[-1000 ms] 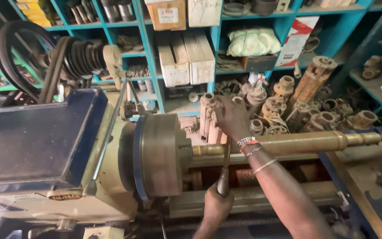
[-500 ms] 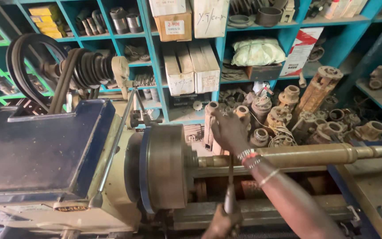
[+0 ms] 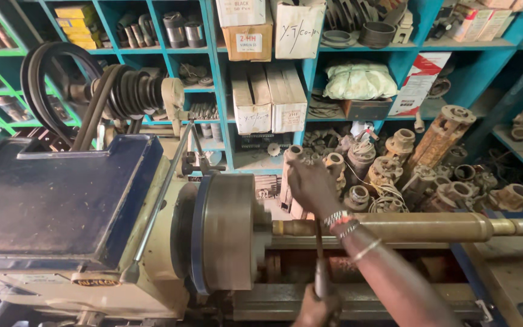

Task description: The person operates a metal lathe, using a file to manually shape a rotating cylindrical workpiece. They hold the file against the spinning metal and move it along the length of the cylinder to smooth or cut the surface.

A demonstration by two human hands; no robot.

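Note:
A long brass-coloured shaft (image 3: 419, 227) sticks out to the right from the round grey chuck (image 3: 228, 239) of a lathe. A thin dark file (image 3: 319, 266) lies across the shaft close to the chuck. My left hand (image 3: 316, 312) grips its handle at the bottom edge of the view. My right hand (image 3: 310, 181), with bracelets on the wrist, reaches over the shaft and closes on the file's far end, where the fingers are hidden behind the shaft.
The blue and cream lathe headstock (image 3: 62, 206) fills the left, with a belt pulley (image 3: 122, 94) behind it. Blue shelves (image 3: 213, 91) hold cardboard boxes (image 3: 267, 100) and metal parts. Several worn metal housings (image 3: 431, 163) are heaped behind the shaft.
The view has tilted and shifted a little. Both hands stay on the file at the shaft, and my left hand has sunk lower in the frame.

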